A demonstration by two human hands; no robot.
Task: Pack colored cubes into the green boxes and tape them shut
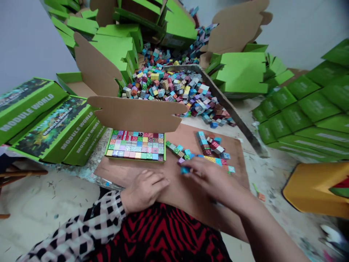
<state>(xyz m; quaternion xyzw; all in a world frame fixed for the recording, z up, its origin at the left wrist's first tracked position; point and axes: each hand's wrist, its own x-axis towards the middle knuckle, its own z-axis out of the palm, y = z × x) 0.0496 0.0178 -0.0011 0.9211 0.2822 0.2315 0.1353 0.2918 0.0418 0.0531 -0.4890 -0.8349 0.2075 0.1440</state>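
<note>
My right hand [208, 176] is over the brown cardboard sheet, its fingers closed on a small blue cube [185, 170]. Just beyond those fingers lies a diagonal row of patterned cubes [177, 150], partly hidden. A yellow, blue and red row of cubes [218, 161] and a loose cluster [215, 143] are to the right. My left hand [147, 189] rests palm down near the sheet's front edge, fingers loosely extended and holding nothing. Beyond it stands an open green box [136, 147] packed with rows of colourful cubes, its brown lid flap [136, 113] raised.
Behind the box is a big heap of loose cubes [169, 87], bordered on the right by a grey strip [231, 112]. Printed green boxes [54, 123] are stacked at left, more green boxes [308, 105] at right. A yellow stool [316, 189] stands at lower right.
</note>
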